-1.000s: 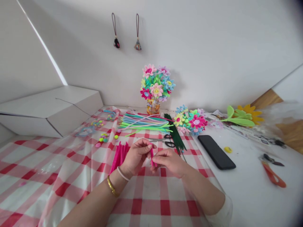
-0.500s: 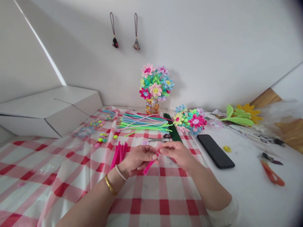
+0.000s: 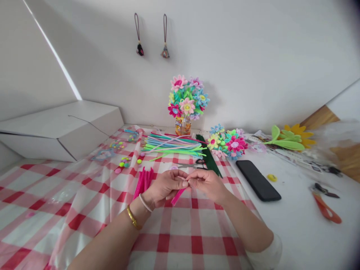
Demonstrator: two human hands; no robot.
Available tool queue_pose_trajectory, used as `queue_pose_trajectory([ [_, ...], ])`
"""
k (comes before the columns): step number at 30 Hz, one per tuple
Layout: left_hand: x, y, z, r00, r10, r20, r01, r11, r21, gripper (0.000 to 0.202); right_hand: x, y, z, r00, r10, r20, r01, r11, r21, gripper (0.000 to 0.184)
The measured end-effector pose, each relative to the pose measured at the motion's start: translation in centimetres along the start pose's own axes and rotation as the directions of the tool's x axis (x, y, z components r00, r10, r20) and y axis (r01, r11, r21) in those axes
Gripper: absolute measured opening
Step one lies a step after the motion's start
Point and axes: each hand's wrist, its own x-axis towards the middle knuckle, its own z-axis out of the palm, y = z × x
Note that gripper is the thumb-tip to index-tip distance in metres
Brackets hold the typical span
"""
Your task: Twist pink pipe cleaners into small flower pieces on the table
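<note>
Checkered tablecloth, labelled container (lettering too blurred), fingers around pink strip.

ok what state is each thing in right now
Left hand, pinching pink piece
Right hand, fingertips meeting left's, grip unclear
Pink piece, held, partly covered
Scissors, lying down, opening unclear
Phone, lying flat, screen dark
White box, lid down
Tall bouquet, upright in jar
Yellow flower, lying down
</note>
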Motion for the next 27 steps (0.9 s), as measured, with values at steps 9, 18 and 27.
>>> queue_pose_trajectory([
  [9, 0.02, -0.04, -0.04, 1.0, 0.021, -0.007, -0.021, 1.0, 0.007, 0.036, 0.0, -0.08, 0.2, 0.994, -0.101, -0.047, 0.097, 0.992, -0.075, 0.02],
  [18, -0.4, 0.59, -0.5, 0.999, -0.034, -0.02, 0.035, 0.998, 0.046, 0.022, 0.15, -0.51, -0.55, 0.976, -0.129, -0.174, 0.113, 0.989, -0.097, 0.016],
  [27, -0.3, 0.44, -0.44, 0.999, -0.028, -0.025, 0.029, 0.999, 0.043, 0.018, -0.47, 0.35, -0.16, 0.965, -0.233, -0.124, 0.222, 0.971, -0.091, 0.043],
])
